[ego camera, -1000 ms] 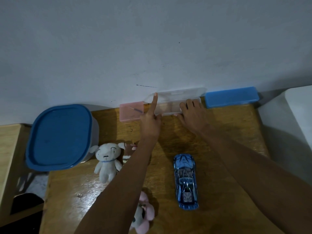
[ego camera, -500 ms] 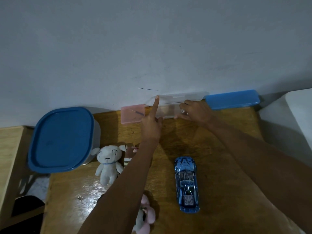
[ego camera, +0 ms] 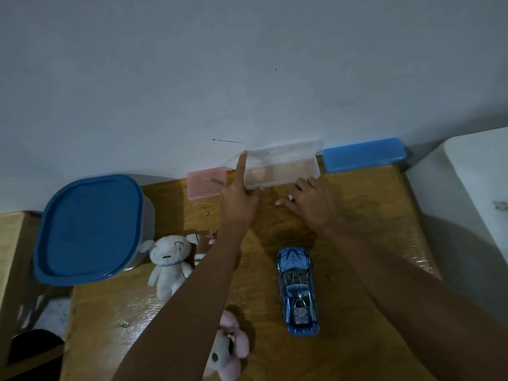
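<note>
Two hands work at the back edge of the brown wooden table [ego camera: 371, 215], where it meets the white wall [ego camera: 247, 78]. The clear rectangular plastic case [ego camera: 283, 174] lies there with its long axis running left to right along the wall. It is open upward, and its lid [ego camera: 286, 152] stands tilted back against the wall.

Your left hand [ego camera: 239, 204] has its index finger [ego camera: 241, 171] straight along the left end of the case. The thumb is at the front left corner and the other fingers are folded. Whether it truly grips the case you cannot tell. Your right hand [ego camera: 310, 202] holds nothing; its relaxed fingers are spread at the front right corner of the case.

Room is tight sideways. A pale pink plastic case [ego camera: 204, 184] sits just beside the left end, and a flat blue plastic case [ego camera: 362, 155] sits just beside the right end. A white block [ego camera: 467, 188] borders the table's right edge.

Toward you, bare wood lies between the case and a shiny blue toy car [ego camera: 297, 290], whose nose points at the wall. A small white plush figure [ego camera: 169, 262], a pink plush toy [ego camera: 228, 350] and a grey tub with a blue lid [ego camera: 88, 229] fill the left side.
</note>
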Motion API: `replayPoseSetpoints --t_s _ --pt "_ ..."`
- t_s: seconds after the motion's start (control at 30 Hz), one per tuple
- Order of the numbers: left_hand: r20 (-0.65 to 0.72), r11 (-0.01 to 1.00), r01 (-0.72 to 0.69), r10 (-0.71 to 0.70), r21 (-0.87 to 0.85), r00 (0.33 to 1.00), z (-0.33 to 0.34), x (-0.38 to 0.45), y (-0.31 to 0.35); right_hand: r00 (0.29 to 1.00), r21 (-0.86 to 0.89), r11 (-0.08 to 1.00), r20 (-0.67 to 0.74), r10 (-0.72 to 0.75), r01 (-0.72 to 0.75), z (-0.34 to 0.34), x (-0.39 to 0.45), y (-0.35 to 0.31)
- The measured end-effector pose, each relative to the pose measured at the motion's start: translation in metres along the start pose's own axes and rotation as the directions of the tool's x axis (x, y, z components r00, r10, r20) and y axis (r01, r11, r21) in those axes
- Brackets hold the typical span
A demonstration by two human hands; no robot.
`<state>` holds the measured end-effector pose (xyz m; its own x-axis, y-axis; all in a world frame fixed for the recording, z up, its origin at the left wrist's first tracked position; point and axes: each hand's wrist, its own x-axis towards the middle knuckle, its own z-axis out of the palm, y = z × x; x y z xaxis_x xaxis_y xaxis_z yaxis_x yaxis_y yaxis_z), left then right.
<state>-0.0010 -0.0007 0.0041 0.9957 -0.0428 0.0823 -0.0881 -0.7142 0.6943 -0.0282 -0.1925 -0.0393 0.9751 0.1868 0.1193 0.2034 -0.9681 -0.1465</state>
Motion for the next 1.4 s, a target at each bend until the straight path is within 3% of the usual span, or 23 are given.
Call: replayPoseSetpoints --t_s 0.13,0.3,0.93,1.13,1.4 --pt "-0.013 1.0 -0.012 0.012 0.003 1.0 0.003 -0.002 -0.002 0.996 -0.048 0.998 -0.079 0.044 -0.048 0.002 -0.006 -0.001" --pt "-0.021 1.0 0.013 -0.013 0.009 1.0 0.006 -0.002 -0.002 0.994 -0.042 0.996 -0.071 0.08 -0.083 0.004 -0.01 -0.003" --pt "0.0 0.998 0.007 -0.007 0.055 1.0 0.009 0.002 -0.007 0.989 0.163 0.986 -0.133 0.062 -0.04 -0.012 -0.015 0.003" --pt "0.019 0.999 0.036 -0.035 -0.008 0.999 0.004 0.001 -0.006 0.904 0.308 0.933 -0.319 0.283 -0.183 -0.036 0.025 0.006" --pt "0.026 1.0 -0.021 0.02 0.007 0.999 0.009 0.0 -0.016 0.898 0.298 0.9 -0.211 0.387 -0.318 -0.037 0.017 0.004"
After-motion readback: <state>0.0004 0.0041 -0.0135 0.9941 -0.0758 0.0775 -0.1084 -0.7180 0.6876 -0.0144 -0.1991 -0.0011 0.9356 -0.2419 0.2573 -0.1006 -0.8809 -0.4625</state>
